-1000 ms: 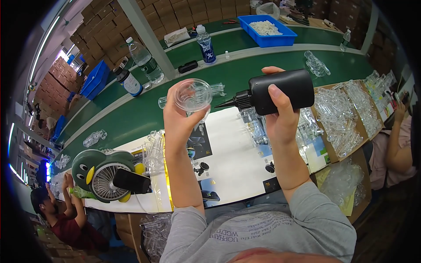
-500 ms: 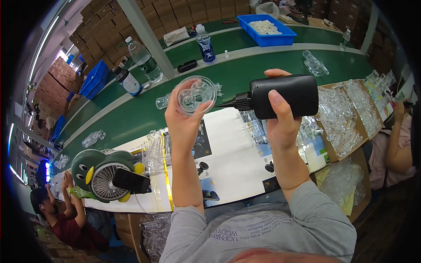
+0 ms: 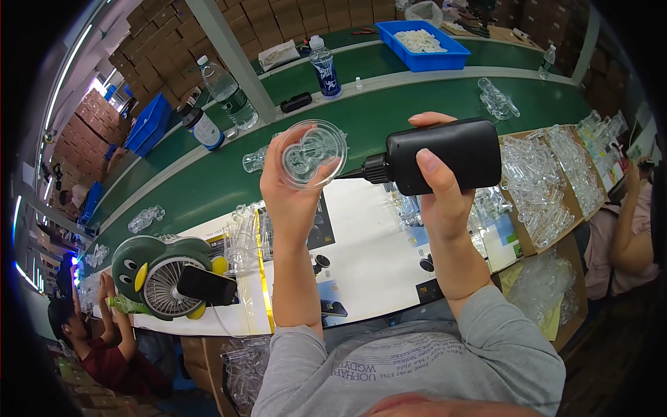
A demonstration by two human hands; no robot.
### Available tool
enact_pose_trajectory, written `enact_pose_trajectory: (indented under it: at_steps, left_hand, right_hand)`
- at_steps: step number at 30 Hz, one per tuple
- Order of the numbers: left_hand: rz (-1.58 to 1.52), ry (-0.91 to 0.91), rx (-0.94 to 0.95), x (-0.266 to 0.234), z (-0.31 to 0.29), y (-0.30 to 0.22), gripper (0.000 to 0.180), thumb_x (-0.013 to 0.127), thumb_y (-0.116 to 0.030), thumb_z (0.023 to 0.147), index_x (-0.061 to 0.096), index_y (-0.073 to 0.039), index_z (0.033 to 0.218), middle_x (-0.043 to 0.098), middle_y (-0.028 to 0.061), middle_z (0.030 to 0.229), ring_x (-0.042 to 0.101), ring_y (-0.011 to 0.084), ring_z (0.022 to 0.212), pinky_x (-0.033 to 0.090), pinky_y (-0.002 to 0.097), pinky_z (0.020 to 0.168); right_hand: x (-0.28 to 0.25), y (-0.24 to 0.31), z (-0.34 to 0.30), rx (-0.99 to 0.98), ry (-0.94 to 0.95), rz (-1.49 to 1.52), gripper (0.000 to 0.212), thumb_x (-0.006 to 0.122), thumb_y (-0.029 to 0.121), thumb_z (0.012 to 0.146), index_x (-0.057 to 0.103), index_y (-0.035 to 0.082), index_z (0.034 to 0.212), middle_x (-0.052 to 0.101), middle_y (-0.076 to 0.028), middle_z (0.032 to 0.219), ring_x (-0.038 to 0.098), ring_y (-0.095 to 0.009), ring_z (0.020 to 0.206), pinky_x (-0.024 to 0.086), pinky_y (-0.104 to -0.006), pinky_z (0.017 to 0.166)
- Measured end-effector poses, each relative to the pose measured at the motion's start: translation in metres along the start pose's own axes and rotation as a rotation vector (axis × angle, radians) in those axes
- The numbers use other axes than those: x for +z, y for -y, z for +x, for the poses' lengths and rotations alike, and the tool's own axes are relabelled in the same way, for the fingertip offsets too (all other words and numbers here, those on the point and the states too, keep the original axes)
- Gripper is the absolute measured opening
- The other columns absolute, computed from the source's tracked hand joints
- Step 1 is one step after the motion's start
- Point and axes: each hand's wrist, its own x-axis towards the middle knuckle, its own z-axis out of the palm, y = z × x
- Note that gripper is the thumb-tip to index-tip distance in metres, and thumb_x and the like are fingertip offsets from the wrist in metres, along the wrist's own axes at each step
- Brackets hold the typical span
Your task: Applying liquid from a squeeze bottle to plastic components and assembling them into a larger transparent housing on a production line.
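Note:
My left hand (image 3: 288, 198) is closed round a clear round plastic part (image 3: 310, 154), with a wide circular rim and rounded lobes inside it. In my right hand (image 3: 445, 177) is a black squeeze bottle (image 3: 451, 154), held on its side with fingers behind and thumb in front. The bottle's thin black nozzle points left and meets the lower right rim of the clear part; whether it touches I cannot tell. Below both hands lies a white printed sheet (image 3: 368, 243). Another clear part (image 3: 256, 160) lies on the green surface behind my left hand.
A penguin-shaped fan (image 3: 163, 278) with a phone (image 3: 206, 285) leaning on it stands left. Clear parts fill a cardboard tray (image 3: 531, 187) at right. Bottles (image 3: 325, 66) and a blue bin (image 3: 427, 48) stand at the back. Other people sit at both sides.
The clear part has turned a little in my left hand and shifted slightly right. My right hand has moved the bottle slightly left, bringing its nozzle to the lower rim.

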Motion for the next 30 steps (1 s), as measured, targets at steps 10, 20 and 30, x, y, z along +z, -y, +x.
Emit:
enact_pose_trajectory:
  at_steps: [10,20,30]
  left_hand:
    - [0.025,-0.003,0.014,0.0007,-0.0001,-0.0021,0.044,0.075,-0.005,0.060,0.056,-0.001,0.100,0.058,0.0066,0.100,0.053,0.0177,0.095,0.041,0.0277,0.085]
    - [0.029,-0.006,0.032,0.0006,-0.0001,-0.0009,0.044,0.075,-0.006,0.060,0.057,-0.001,0.100,0.058,0.0067,0.100,0.053,0.0179,0.094,0.041,0.0280,0.085]
    - [0.031,-0.010,0.053,0.0003,0.0001,-0.0018,0.043,0.075,-0.006,0.061,0.057,-0.001,0.100,0.059,0.0073,0.100,0.054,0.0182,0.094,0.042,0.0278,0.084]
  right_hand:
    - [-0.0006,-0.0009,0.0000,0.002,0.000,-0.002,0.030,0.060,0.008,0.074,0.052,-0.001,0.102,0.056,-0.008,0.102,0.055,-0.010,0.081,0.045,-0.0216,0.071]
    - [-0.0006,0.0012,0.0009,0.004,-0.009,0.000,0.031,0.061,0.008,0.073,0.053,-0.001,0.101,0.056,-0.008,0.100,0.055,-0.010,0.079,0.045,-0.0215,0.071]
    - [-0.0002,0.0011,0.0019,-0.006,-0.043,0.017,0.030,0.061,0.008,0.074,0.053,-0.001,0.101,0.056,-0.007,0.100,0.056,-0.010,0.079,0.046,-0.0214,0.070]
